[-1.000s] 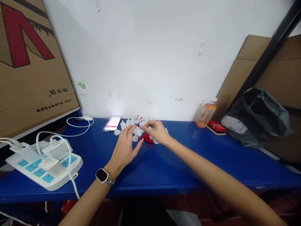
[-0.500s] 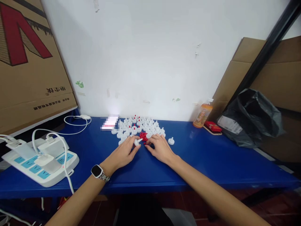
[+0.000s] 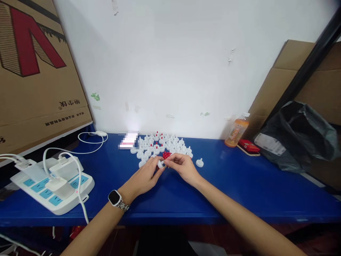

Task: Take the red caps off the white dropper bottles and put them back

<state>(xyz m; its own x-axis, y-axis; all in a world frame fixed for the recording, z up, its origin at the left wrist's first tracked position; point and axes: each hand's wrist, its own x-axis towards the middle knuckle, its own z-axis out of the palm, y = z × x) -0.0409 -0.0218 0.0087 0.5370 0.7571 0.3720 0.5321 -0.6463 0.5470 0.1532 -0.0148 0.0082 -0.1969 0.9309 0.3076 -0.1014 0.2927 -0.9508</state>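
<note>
My left hand (image 3: 147,175) pinches a white nozzle cap (image 3: 160,164) between thumb and fingers, its spout turned to the right. At that spout the thumb and fingertips of my right hand (image 3: 183,168) are closed; whatever they hold is too small and covered to make out. Just behind the hands lies a pile of small red tip caps (image 3: 166,155). Around it stand many white nozzle caps (image 3: 146,145), spout up, several with a red tip (image 3: 156,143). One separate nozzle cap (image 3: 199,163) stands to the right of my right hand.
A white power strip (image 3: 60,209) with plugged-in chargers and cables occupies the blue table's (image 3: 213,202) left side. At the right are an orange drink bottle (image 3: 236,132), a phone with a red box (image 3: 249,145) on it and a dark plastic bag (image 3: 301,138). A pixelated bright patch (image 3: 129,140) is near the wall.
My right hand has risen from beside the red pile to the spout of the nozzle cap in my left hand. The whole view has shifted slightly, so things appear farther right.
</note>
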